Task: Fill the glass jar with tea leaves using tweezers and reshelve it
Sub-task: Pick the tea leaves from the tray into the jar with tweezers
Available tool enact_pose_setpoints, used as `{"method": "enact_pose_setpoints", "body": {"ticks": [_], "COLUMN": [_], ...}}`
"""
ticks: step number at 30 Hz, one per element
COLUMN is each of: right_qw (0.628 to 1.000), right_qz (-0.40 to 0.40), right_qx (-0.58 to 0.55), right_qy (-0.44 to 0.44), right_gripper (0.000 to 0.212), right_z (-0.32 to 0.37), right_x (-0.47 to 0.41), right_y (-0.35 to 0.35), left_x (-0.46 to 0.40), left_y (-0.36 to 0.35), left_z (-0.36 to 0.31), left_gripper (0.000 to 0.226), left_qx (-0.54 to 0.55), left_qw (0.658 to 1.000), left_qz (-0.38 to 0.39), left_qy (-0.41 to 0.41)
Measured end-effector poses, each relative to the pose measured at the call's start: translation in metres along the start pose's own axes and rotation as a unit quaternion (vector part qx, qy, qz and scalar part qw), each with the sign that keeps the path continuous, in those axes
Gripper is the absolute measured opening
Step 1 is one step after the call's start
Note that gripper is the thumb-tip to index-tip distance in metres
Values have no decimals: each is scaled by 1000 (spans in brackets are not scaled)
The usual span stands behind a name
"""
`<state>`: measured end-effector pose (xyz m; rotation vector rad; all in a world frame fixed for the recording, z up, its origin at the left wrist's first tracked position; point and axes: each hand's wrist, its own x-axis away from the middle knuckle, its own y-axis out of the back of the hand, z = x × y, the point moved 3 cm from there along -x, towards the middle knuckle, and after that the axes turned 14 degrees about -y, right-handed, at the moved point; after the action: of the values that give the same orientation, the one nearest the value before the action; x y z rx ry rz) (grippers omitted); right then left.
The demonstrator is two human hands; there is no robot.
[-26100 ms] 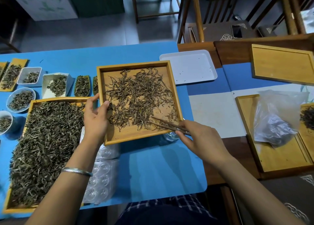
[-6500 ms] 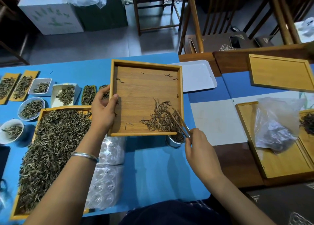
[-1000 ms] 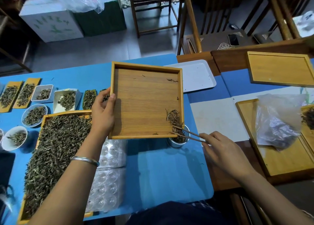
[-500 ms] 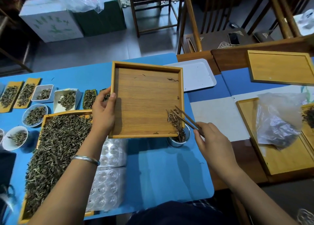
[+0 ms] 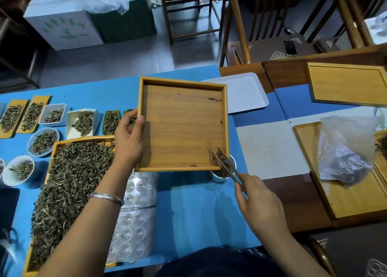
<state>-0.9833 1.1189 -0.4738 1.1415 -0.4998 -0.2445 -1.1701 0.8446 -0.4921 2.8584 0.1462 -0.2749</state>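
My left hand (image 5: 128, 138) grips the left rim of a square wooden tray (image 5: 180, 130), held tilted above the blue table. Only a small clump of tea leaves (image 5: 215, 159) lies in its near right corner, plus a few stray bits. My right hand (image 5: 259, 203) holds wooden tweezers (image 5: 227, 165) whose tips rest on that clump. Directly under the corner stands the glass jar (image 5: 222, 175), partly hidden by the tray, with dark leaves inside.
A large tray heaped with tea leaves (image 5: 69, 184) lies at left, with small dishes and scoops of leaves behind it. Clear plastic blister trays (image 5: 134, 220) lie under my left forearm. A white tray (image 5: 245, 92), wooden trays and a plastic bag (image 5: 345, 153) sit at right.
Over the past second the tweezers swung from the jar's right side up onto the tray's near right corner. The leaf clump there has shrunk. Far earlier the tray was full.
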Motion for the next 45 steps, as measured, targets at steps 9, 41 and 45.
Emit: {"method": "enact_pose_setpoints", "body": {"ticks": [9,41,45], "right_qw": [996,940,946], "right_qz": [-21,-25,14], "right_qx": [-84,162,205], "right_qy": [-23,298,250], "right_gripper": [10,31,30], "right_z": [-3,9,-10], "right_x": [11,-72,-65], "right_y": [15,50,45], "left_x": [-7,-7,-7], "left_y": [2,1,1], "left_z": [-2,-5,-2], "left_gripper": [21,19,23], "left_qx": [3,-3,-1], "left_qw": [1000,1000,1000], "left_qz": [3,-4,-3], "left_qy": [-8,-6,0]}}
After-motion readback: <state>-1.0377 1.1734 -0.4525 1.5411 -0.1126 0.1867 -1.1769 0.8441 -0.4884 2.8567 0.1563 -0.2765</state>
